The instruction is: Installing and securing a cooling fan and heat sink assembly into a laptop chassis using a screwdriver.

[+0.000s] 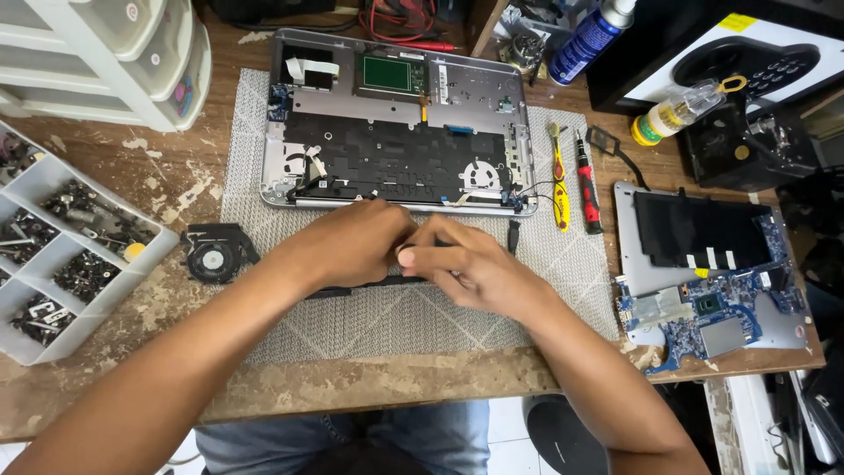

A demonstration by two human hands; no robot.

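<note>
Thin black strip [352, 288] – flat on grey mat, mostly hidden under hands

Two bare hands meet over one long thin black strip [369, 286]: one left hand [352, 242] and one right hand [470, 264]. One grey woven work mat [396, 321] lies on one scuffed wooden table [352, 387]. On the mat lies one opened silver laptop shell [396, 119]. There are two hand tools beside it: one yellow-handled brush [558, 176] and one red-and-black screwdriver [587, 185]. One round black cooling fan [215, 255] lies to the left. One blue circuit board on a grey panel [708, 281] lies to the right. One grey compartment tray of small metal parts [61, 246], one white plastic drawer unit [114, 53], one blue spray can [589, 35] and one small clear bottle with a yellow cap [677, 110] complete the count.
</note>
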